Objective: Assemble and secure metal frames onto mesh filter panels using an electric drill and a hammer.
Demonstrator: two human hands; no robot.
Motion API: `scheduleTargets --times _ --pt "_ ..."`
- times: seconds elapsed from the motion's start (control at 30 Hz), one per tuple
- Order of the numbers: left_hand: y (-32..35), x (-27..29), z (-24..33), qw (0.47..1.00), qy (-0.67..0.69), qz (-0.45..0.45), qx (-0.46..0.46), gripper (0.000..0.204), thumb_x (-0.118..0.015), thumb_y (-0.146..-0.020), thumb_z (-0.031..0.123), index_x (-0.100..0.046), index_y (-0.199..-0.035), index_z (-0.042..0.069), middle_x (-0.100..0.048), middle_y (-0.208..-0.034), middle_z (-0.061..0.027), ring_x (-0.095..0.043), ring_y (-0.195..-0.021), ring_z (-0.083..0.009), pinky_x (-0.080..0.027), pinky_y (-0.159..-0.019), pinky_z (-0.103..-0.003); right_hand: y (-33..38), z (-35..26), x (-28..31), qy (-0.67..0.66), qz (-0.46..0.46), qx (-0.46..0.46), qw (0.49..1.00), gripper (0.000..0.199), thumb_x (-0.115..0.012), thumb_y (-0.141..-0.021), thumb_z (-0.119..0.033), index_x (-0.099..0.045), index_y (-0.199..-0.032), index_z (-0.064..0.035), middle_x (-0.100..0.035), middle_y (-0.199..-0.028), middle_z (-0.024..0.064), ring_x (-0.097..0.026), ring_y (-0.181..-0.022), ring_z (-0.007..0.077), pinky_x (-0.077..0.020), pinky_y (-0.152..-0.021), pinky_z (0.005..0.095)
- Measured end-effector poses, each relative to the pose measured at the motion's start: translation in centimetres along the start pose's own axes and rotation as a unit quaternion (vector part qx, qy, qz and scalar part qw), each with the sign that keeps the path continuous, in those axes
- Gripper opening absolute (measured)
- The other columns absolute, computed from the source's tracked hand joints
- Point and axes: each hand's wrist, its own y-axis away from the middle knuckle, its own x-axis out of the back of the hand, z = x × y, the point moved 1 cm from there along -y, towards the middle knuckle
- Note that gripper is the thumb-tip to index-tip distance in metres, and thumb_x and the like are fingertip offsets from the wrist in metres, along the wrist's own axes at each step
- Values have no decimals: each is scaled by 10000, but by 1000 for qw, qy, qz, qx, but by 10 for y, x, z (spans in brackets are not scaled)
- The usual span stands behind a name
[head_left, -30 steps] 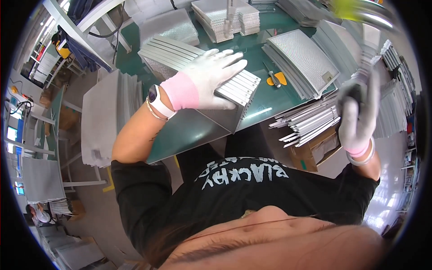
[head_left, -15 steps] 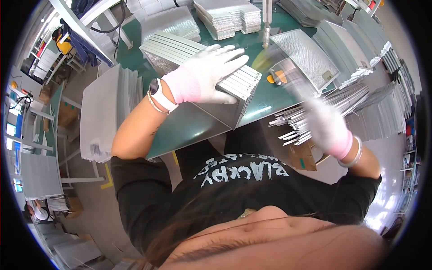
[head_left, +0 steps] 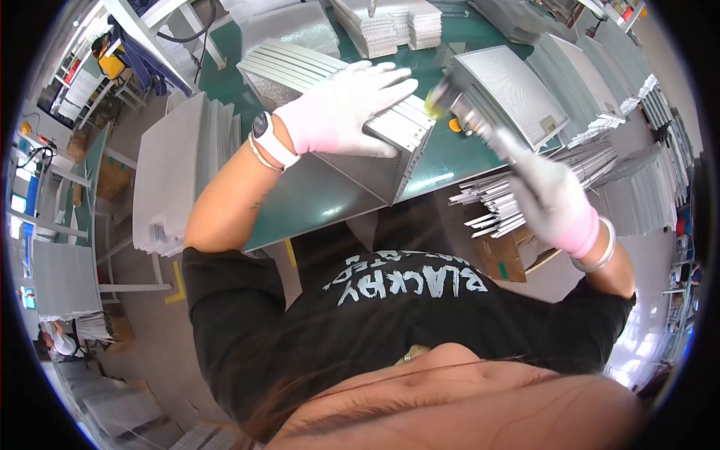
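Head view: Spread a white-gloved left hand [head_left: 349, 109] palm down across a metal stack [head_left: 405, 126] on a green tabletop [head_left: 292, 214], pressing with fingers extended and thumb angled toward the near edge, not clenched. Wrapped a gloved right hand [head_left: 551, 187] firmly around the handle of a mallet [head_left: 472, 116], with a motion-blurred, yellow-green-tipped head at the stack's corner, just right of the left-hand grip. Could not tell contact from a narrow gap there.

Judged the stack stiff and probably fairly heavy as a bundle, yet light piece by piece. Judged likely slippery on the smooth top, prone to sliding apart and to denting along thin edges. Seemed best held by both long sides, under and beside the left palm, with fingers clear of the corner near the mallet.

Showed flat, silvery strips side by side under the palm, above a dimpled, sheet-metal side falling away toward the wearer. Piled beyond the left-hand grip: foil-bright, crinkled sheets [head_left: 289, 36]. Stood to its left: matte grey panels [head_left: 169, 169] with thin, layered edges. Lay beyond the right-hand grip: textured, rimmed panels [head_left: 510, 86]. Fanned just left of that grip: long, narrow metal strips [head_left: 495, 214], above a brown cardboard box [head_left: 502, 259].
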Motion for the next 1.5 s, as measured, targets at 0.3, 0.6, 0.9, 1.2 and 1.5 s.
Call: scheduleTargets --times 0.3,0.6,0.9,1.2,1.5 --pt "-1 0 0 1000 8 -1 10 885 -745 -783 433 -403 -1483 14 -394 -1537 -214 -352 -1438 -375 -259 -1204 -466 6 -13 -9 90 -89 -40 991 655 -594 -837 20 -433 -1470 -26 -639 -841 166 -656 -704 332 -526 -633 428" --pt "-2 -5 -2 1000 -10 13 -3 885 -737 -791 466 -407 -1483 24 -416 -1520 -210 -361 -1433 -367 -262 -1202 -470 5 -18 -13 42 -124 -5 991 660 -582 -853 29 -389 -1484 12 -653 -914 195 -643 -709 350 -542 -667 397" --pt "-2 -6 -3 1000 -13 19 -7 901 -765 -772 453 -408 -1484 32 -428 -1511 -205 -377 -1416 -374 -286 -1187 -462 19 -13 -15 -19 119 31 992 691 -568 -846 66 -375 -1507 0 -637 -829 182 -612 -591 327 -535 -596 363" --pt "-3 -3 -1 999 -17 19 32 841 -780 -756 461 -479 -1457 107 -515 -1399 -187 -469 -1296 -375 -358 -1126 -466 42 16 -91 -272 260 -147 915 669 -444 -936 80 -255 -1569 -24 -540 -807 25 -460 -617 70 -418 -593 197" --pt "-44 -22 -17 982 -128 47 127 804 -651 -854 587 -487 -1414 34 -597 -1207 -190 -594 -1025 -370 -462 -921 -470 -2 46 -165 -546 400 -201 708 691 -414 -971 43 -176 -1601 -111 -534 -843 30 -438 -584 51 -412 -532 186"
